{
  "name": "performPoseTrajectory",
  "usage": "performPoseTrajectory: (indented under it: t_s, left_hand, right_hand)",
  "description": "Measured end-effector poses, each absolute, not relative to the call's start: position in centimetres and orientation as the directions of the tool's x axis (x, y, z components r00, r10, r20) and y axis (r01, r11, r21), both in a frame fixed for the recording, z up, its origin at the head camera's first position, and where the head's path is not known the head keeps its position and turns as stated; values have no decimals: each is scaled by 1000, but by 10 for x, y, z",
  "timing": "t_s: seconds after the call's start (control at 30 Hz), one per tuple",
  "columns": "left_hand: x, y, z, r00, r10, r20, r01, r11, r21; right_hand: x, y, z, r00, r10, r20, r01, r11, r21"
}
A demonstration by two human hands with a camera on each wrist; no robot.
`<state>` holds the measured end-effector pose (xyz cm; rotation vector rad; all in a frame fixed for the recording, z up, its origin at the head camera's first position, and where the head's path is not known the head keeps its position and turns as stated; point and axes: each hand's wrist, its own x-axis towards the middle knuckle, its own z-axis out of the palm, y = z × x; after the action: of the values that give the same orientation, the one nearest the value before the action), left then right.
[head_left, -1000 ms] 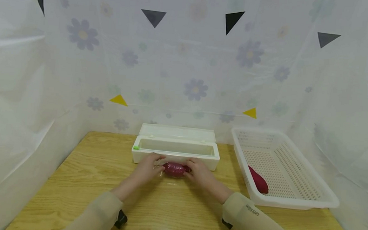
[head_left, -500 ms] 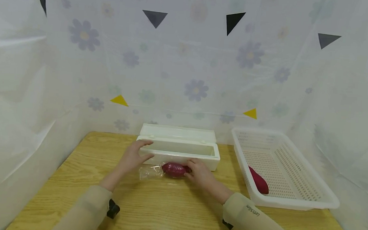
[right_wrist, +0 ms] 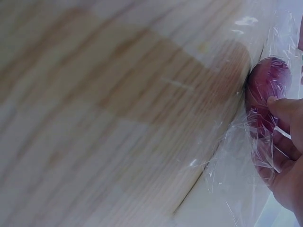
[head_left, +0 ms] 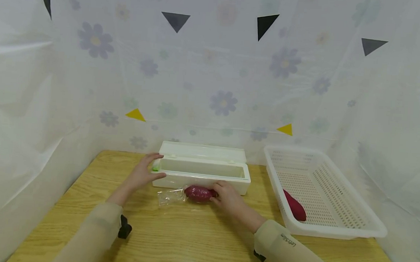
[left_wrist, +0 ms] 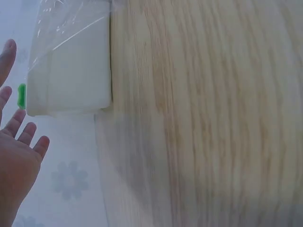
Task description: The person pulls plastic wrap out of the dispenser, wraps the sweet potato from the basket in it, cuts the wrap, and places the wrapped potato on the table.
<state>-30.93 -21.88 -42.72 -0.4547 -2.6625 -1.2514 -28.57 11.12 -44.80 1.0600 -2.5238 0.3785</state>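
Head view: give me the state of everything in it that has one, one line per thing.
White box: upright, open
Box lid: raised, tilted back
Green tab: at the box's left end
Wrapped purple item: lying down, held at its right end
Clear film: crinkled, loose end trailing left
White basket: upright, open-topped
Basket's purple item: lying inside, no wrap visible
Left grip: fingers apart, holding nothing
Right grip: holding the wrapped item

Left grip point(head_left: 140, 176) with thumb point(head_left: 158, 176) and fingers point(head_left: 153, 157) spread wide, right grip point(head_left: 229, 198) curled in a pinch.
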Motion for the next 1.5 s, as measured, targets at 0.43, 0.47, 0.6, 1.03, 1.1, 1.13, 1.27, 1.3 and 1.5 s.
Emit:
performPoseTrajectory:
  t_s: [0.43, 0.47, 0.6, 1.03, 1.1, 1.13, 1.27, 1.3, 1.5]
  left_hand:
    - [-319, -228, -439, -951, 265, 158, 279, 517, 809]
    - [-320, -228, -440, -951, 267, 159, 280, 514, 811]
    - [-324, -229, -444, -946, 270, 179, 297, 507, 809]
    - [-325, -229, -448, -943, 244, 225, 322, 504, 801]
    - [-324, -230, -449, -946, 232, 228, 316, 493, 811]
    - [-324, -230, -449, -947, 228, 226, 312, 488, 815]
    - [-323, -230, -450, -948, 222, 228, 310, 472, 826]
    - [-324, -230, -451, -948, 219, 230, 309, 469, 828]
    - [-326, -231, -456, -945, 212, 250, 322, 464, 825]
  right_hand:
    - [-286, 112, -449, -654, -623, 430, -722, 684, -106]
    - [-286, 112, -449, -655, -623, 429, -721, 685, -106]
    - [-286, 112, -450, -661, -619, 425, -715, 691, -107]
    - [-285, 109, -440, -683, -616, 393, -713, 679, -175]
    - [-287, 107, -436, -669, -625, 401, -726, 666, -172]
    - [-287, 105, -435, -665, -628, 405, -730, 661, -173]
    - [-288, 97, -424, -677, -629, 383, -728, 650, -219]
    - [-289, 94, -421, -689, -625, 368, -719, 651, -243]
    - [-296, 72, -406, -736, -607, 299, -675, 623, -395]
